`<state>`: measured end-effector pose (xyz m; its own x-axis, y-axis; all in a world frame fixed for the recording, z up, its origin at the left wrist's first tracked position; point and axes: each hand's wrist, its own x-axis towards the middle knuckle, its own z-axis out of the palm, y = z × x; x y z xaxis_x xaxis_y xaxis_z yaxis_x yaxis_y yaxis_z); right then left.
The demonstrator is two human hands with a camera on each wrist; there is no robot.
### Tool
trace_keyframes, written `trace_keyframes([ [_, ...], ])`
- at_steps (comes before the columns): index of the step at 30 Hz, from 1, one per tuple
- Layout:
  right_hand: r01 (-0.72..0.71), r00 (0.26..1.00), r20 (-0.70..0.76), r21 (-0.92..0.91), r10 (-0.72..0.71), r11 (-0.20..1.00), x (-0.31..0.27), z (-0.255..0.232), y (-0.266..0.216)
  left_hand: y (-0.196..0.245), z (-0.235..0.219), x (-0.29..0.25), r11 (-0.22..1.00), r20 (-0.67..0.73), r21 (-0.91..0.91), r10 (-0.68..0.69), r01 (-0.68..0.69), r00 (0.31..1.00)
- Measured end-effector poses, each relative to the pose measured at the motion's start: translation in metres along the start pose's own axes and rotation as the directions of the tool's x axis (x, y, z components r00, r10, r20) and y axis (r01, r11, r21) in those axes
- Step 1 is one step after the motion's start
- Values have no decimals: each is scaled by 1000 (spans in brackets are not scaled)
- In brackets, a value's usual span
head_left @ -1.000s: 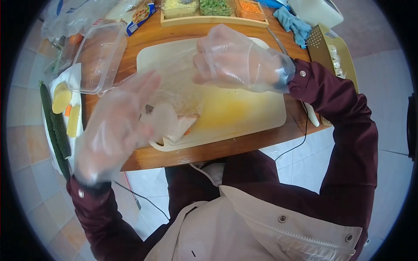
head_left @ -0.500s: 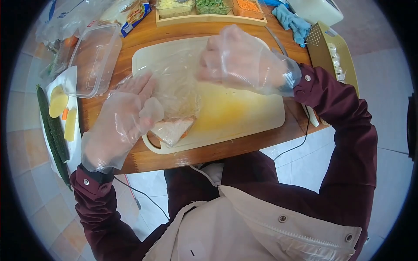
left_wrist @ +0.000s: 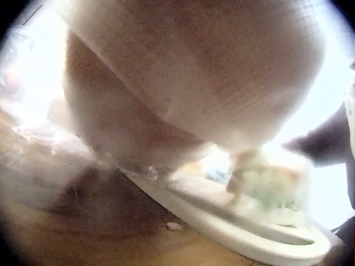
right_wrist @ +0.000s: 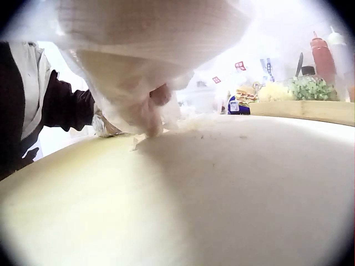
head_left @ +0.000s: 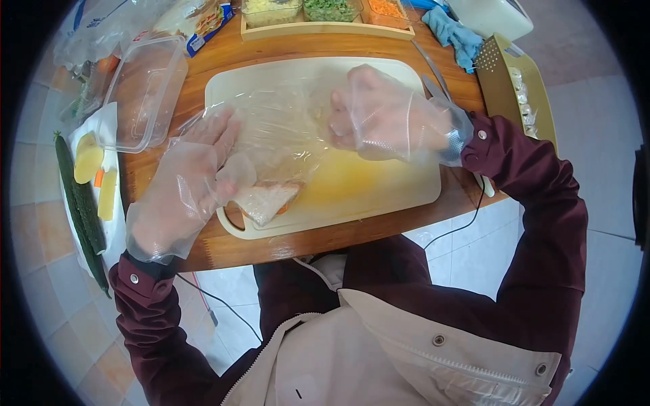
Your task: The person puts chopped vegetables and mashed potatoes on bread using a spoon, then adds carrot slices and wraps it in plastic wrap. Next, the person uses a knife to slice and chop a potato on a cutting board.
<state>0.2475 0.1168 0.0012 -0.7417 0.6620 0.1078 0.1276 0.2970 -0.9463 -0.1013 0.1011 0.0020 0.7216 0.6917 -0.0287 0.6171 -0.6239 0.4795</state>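
Both hands wear loose clear plastic gloves over a cream cutting board (head_left: 396, 186). On the board's left part lies a sandwich wedge (head_left: 267, 201) with white bread and an orange layer at its edge. Clear plastic wrap (head_left: 274, 139) spreads from the wedge toward the back and right. My left hand (head_left: 186, 186) lies at the wedge's left with fingers extended over the wrap and thumb by the bread. Curled fingers of my right hand (head_left: 393, 116) grip the wrap's right side, low over the board. The left wrist view shows the wedge (left_wrist: 277, 191) blurred, with a green layer.
A clear plastic box (head_left: 145, 95) and a tray with cucumbers (head_left: 84, 203) stand left. Behind the board is a wooden tray (head_left: 325, 32) of chopped fillings. At the right lie a knife (head_left: 432, 62), a blue cloth (head_left: 457, 40) and an olive basket (head_left: 501, 74).
My right hand has moved right and slightly toward the body, and the wrap is now drawn out flatter between the hands. The left hand came down beside the wedge and then stayed nearly still.
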Motion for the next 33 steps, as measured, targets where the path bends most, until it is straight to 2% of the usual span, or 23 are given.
trace_keyframes([
  [1, 239, 967, 221, -629, -124, 740, 1, -7, -15, 4, -1, 1, 999, -30, 45, 10, -9, 999],
  [2, 462, 887, 457, -881, -66, 102, 2, -11, -26, 2, -1, 0, 999, -31, 47, 11, -10, 999],
  [3, 463, 886, 458, -880, -66, 103, 0, -15, -25, -1, -2, -1, 1000, -9, 24, 8, -8, 1000],
  [5, 371, 918, 281, -860, -281, 350, 3, -24, -22, -1, -4, -3, 1000, 9, 6, 6, -6, 1000],
  [6, 371, 917, 281, -861, -282, 349, 6, -28, -24, 3, -6, -3, 998, -32, -65, -4, 2, 999],
  [8, 175, 969, 101, -923, -224, 342, 15, -39, -29, 16, -5, -2, 990, -64, -140, -15, 5, 998],
  [9, 168, 970, 94, -924, -222, 343, 19, -45, -26, 26, -3, -3, 902, -148, -433, -72, 1, 986],
  [11, 231, 966, 200, -953, -165, 197, 27, -53, -18, 29, -7, -2, 729, -205, -684, -148, -33, 968],
  [12, 227, 966, 196, -954, -166, 195, 29, -52, -15, 24, -15, -1, 757, -159, -652, -73, -49, 985],
  [13, 243, 947, 186, -948, -264, 205, 31, -49, -10, 21, -20, 1, 783, -110, -618, 0, -69, 994],
  [14, 264, 916, 175, -940, -361, 215, 36, -47, -6, 19, -21, 4, 786, -112, -615, -2, -68, 994],
  [15, 265, 915, 175, -940, -364, 215, 40, -46, -2, 18, -23, 7, 878, -69, -477, 9, -40, 998],
  [17, 322, 883, 230, -931, -410, 173, 49, -46, 3, 12, -17, 9, 945, -20, -326, 14, -20, 1000],
  [18, 318, 884, 226, -932, -408, 173, 52, -46, 3, 6, -5, 10, 862, -24, -506, -20, 5, 999],
  [20, 330, 925, 336, -942, -177, -62, 57, -49, 2, 3, 1, 12, 745, -18, -666, -51, 26, 999],
  [21, 326, 926, 332, -943, -178, -60, 57, -53, 1, 5, 1, 13, 804, -29, -594, -62, 33, 998],
  [23, 426, 881, 397, -902, -255, 68, 55, -64, -2, 9, 0, 12, 853, -40, -519, -76, 44, 996],
  [26, 380, 900, 352, -923, -257, 65, 42, -70, -4, 10, -2, 13, 869, -50, -494, -56, 24, 997],
  [28, 328, 916, 304, -943, -262, 55, 32, -70, -6, 10, -4, 14, 884, -27, -464, -84, 62, 996],
  [30, 304, 922, 281, -951, -267, 49, 25, -56, -10, 7, -1, 13, 894, -35, -446, -70, 47, 997],
  [31, 376, 889, 332, -922, -317, 90, 16, -41, -16, 8, -2, 13, 897, -35, -440, -64, 42, 997],
  [33, 480, 867, 453, -872, -209, 101, 11, -19, -24, 12, -4, 15, 922, -35, -386, -61, 43, 998],
])
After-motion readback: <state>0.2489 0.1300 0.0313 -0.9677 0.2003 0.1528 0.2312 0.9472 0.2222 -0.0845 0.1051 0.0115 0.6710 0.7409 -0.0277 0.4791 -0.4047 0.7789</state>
